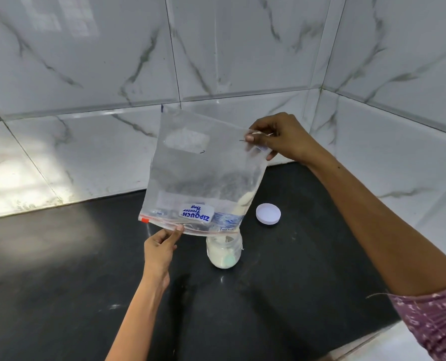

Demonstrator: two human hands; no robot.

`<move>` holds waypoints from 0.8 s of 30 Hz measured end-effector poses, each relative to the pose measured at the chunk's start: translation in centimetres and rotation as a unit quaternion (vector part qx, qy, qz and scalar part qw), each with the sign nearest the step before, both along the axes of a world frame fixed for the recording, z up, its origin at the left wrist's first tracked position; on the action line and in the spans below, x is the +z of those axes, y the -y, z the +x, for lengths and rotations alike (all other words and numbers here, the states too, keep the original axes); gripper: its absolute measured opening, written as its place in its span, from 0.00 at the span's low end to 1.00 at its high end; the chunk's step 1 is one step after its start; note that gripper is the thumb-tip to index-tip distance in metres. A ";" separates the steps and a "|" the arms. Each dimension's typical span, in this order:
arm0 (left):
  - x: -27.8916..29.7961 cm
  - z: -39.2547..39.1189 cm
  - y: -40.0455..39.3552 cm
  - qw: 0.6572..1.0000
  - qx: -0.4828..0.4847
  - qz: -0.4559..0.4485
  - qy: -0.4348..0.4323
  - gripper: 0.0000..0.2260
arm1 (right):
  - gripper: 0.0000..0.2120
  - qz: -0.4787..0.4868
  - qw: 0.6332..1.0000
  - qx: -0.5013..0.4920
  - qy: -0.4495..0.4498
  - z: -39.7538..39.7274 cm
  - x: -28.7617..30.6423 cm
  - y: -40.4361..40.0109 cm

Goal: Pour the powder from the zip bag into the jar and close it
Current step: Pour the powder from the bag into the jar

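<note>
A clear zip bag [203,168] hangs upside down over the counter, its zip edge at the bottom. My right hand [282,138] pinches the bag's upper right corner. My left hand [162,246] pinches the zip edge from below, left of the jar. A small clump of pale powder [244,201] sits in the bag's lower right corner, just above the jar's mouth. The small clear jar [224,252] stands upright on the counter, mostly filled with white powder, with no lid on it. Its white lid [268,213] lies on the counter to the right of the bag.
The black counter [308,256] meets white marble-patterned wall tiles [86,152] behind and on the right, forming a corner. My right forearm and a purple patterned sleeve [438,316] cross the right side. The counter's front edge runs at lower right.
</note>
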State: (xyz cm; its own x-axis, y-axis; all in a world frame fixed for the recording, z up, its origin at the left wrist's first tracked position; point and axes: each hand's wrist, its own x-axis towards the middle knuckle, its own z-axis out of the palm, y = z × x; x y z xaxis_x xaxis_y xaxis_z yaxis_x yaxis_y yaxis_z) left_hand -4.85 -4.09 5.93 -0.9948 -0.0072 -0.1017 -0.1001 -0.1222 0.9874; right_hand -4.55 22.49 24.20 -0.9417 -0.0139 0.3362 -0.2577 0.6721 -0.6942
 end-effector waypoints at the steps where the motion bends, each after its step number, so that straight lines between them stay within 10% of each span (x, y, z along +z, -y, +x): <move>1: 0.0 0.1 0.0 1.000 0.000 0.000 0.000 0.02 | 0.11 -0.017 1.000 -0.001 0.010 0.0 -0.1 -0.2; 6: -0.2 0.0 0.1 1.000 0.006 0.005 -0.001 0.02 | 0.29 -0.111 0.992 0.017 0.060 1.0 -1.2 -2.5; 12: 0.0 0.0 0.0 1.000 0.009 0.005 -0.002 0.03 | 0.12 -0.274 0.961 -0.020 0.017 2.0 -3.1 -3.2; 24: -0.3 -0.2 -0.2 1.000 -0.002 0.009 0.000 0.05 | 0.06 -0.050 0.989 -0.123 -0.058 1.6 -2.8 -2.0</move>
State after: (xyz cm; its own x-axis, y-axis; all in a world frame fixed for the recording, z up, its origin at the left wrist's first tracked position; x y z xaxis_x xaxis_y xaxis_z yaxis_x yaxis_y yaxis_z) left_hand -5.08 -3.84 5.65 -0.9949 -0.0008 -0.1009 -0.0998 -0.1395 0.9852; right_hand -2.93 24.48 21.40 -0.8676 0.2496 0.4300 -0.1764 0.6540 -0.7357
